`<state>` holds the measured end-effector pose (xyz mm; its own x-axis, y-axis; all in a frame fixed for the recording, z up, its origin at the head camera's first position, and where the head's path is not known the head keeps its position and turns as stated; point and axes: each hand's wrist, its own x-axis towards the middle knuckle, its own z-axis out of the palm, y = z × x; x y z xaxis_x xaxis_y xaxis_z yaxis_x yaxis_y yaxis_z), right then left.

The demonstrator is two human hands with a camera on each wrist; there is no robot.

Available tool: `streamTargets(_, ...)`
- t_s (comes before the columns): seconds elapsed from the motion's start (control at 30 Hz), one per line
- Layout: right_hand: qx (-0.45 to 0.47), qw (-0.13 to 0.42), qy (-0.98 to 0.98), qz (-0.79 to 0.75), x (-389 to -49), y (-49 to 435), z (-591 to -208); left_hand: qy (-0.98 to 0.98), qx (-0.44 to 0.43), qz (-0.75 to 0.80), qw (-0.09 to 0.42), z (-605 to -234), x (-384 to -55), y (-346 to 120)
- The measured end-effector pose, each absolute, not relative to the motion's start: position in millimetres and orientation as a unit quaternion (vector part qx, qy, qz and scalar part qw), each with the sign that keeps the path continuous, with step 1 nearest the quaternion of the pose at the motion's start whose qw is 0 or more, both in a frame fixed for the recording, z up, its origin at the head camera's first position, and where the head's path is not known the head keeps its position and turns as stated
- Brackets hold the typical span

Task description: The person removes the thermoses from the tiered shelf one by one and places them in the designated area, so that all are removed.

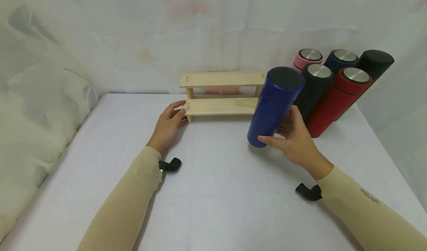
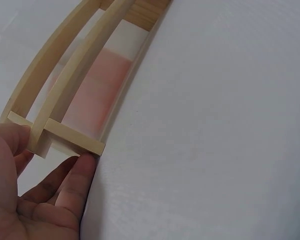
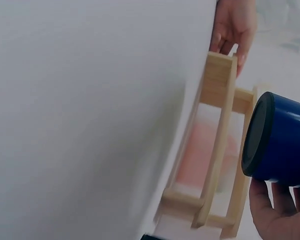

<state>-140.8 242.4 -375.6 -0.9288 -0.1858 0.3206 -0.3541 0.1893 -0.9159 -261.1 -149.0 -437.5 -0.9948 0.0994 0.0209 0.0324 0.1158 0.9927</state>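
Note:
My right hand [image 1: 295, 136] grips a blue thermos bottle [image 1: 275, 106] with a black lid. The bottle leans to the right, and its dark base shows in the right wrist view, lifted off the table. Behind it stands a two-step wooden rack [image 1: 220, 106], its right end partly hidden by the bottle. At the rack's left end my left hand [image 1: 169, 123] holds the lower step. The left wrist view has the thumb on that step's board [image 2: 72, 75] and fingertips against the end leg [image 2: 75, 136].
Several more bottles stand close together at the back right: a pink one [image 1: 308, 58], a navy one [image 1: 341, 60], a red one [image 1: 338, 101] and two black ones. A white cloth covers the table [image 1: 227, 191]; patterned fabric [image 1: 150, 36] hangs behind.

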Motion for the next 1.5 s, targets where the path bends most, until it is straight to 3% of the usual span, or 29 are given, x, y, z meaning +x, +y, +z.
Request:
streamTargets(0.57, 0.142, 0.087, -0.745, 0.646, -134, 288, -387, 0.75, 0.045, 0.659, 0.022, -437, -259, -150)
streamTargets(1.0, 0.07, 0.087, -0.836, 0.537, -119, 320, -388, 0.746, 0.048, 0.664, 0.023, -441, -262, -152)
streamTargets(1.5, 0.111, 0.077, -0.787, 0.601, -121, 334, -401, 0.753, 0.049, 0.656, 0.026, -439, -259, -151)
